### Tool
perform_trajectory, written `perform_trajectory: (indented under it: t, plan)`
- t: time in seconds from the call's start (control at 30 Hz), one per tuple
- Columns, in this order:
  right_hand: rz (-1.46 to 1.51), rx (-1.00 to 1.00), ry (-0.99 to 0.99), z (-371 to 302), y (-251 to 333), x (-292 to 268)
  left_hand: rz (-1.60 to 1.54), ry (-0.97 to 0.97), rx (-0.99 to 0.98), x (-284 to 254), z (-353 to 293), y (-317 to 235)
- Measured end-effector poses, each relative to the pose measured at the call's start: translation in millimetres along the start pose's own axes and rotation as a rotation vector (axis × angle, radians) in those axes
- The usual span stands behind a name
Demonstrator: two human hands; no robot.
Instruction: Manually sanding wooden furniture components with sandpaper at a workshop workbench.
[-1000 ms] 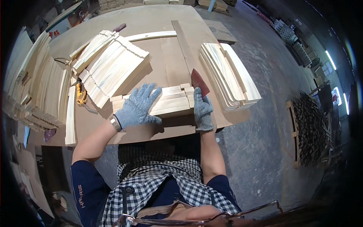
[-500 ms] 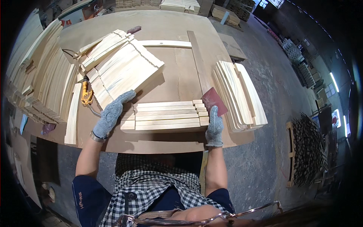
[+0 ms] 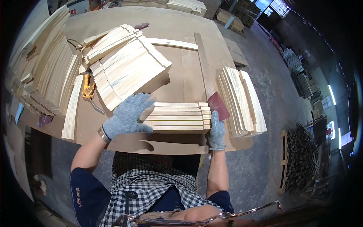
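At centre frame, the row of notched wooden strips (image 3: 176, 117) is now flanked at both ends: the left hand (image 3: 126, 116), beside it a moment ago, has swung over its left end, fingers spread wide. The right hand (image 3: 217, 132) still grips reddish-brown sandpaper (image 3: 219, 106) at the right end.

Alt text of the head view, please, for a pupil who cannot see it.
A gloved right hand holds a maroon sheet by wooden strips on a table; the gloved left hand, spread, hides their left end. Stacked wood lies on both sides.
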State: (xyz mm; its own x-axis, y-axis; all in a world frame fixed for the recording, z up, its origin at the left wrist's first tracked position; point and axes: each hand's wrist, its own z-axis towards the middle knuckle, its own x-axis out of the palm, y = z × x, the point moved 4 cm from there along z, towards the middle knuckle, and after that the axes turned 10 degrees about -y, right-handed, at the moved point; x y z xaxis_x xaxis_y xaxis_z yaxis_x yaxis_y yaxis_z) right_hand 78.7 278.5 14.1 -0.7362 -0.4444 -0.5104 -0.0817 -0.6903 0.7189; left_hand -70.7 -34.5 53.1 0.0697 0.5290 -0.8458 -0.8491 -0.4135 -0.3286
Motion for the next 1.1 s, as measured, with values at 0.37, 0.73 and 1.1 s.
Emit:
perform_trajectory:
  t: [0.37,0.73,1.1]
  plan:
    - [-0.666,-0.486,0.256,4.3,96.0,-5.1,0.133,0.320,0.020,-2.5,21.6,-16.3]
    - [-0.394,-0.741,0.327,-64.7,153.2,72.1,0.117,0.238,0.082,9.9,18.0,-5.4]
    - [-0.426,-0.691,0.327,-103.9,153.3,103.7,0.131,0.229,0.050,13.7,19.4,-5.2]
